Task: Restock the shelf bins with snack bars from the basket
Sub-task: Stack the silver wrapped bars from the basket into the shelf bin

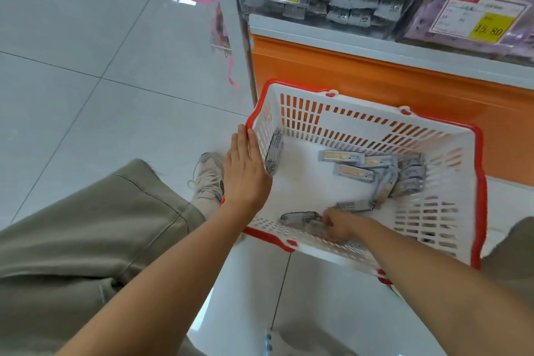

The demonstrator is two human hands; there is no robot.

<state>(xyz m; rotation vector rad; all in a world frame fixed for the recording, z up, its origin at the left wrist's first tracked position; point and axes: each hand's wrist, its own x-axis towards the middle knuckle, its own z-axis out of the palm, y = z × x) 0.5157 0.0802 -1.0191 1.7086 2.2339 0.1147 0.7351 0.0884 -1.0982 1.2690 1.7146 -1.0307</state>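
Snack bars [381,167] are scattered inside the white basket [346,101], set on the floor [86,66] below the shelf bins [355,0]; one grey bar [300,218] is pinched by the right grip [336,225]; the left grip [245,170], fingers straight, is laid flat on the basket's left rim.

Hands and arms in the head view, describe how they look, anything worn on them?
The left forearm and right forearm are sleeveless to the frame edge. The left hand and right hand wear no gloves; no watch, ring or bracelet is visible. Below show olive-green trousers and a pale laced sneaker.
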